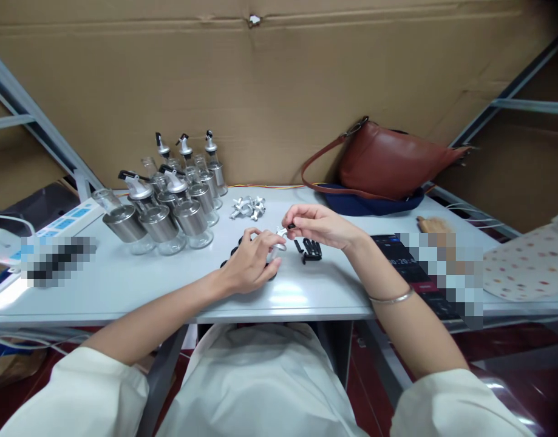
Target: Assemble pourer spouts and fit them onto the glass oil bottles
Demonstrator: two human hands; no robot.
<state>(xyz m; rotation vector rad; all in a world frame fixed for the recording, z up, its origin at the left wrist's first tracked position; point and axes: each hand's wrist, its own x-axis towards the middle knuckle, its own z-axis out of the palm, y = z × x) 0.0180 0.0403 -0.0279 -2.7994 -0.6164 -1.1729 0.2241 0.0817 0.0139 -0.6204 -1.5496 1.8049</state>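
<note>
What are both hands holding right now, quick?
Left hand: closed, its grip on a silver pourer top.
Right hand: closed, fingertips pinching a small black piece.

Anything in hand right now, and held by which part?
Left hand: a silver spout cap, held around its wide round base. Right hand: a small black piece, pinched; which part of it is gripped can't be told.

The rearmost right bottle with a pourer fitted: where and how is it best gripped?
Probably around its steel sleeve, from the right: nothing stands against that side, while other bottles crowd the left. The sleeve is broad and rounded; the pourer on top is narrow.
</note>
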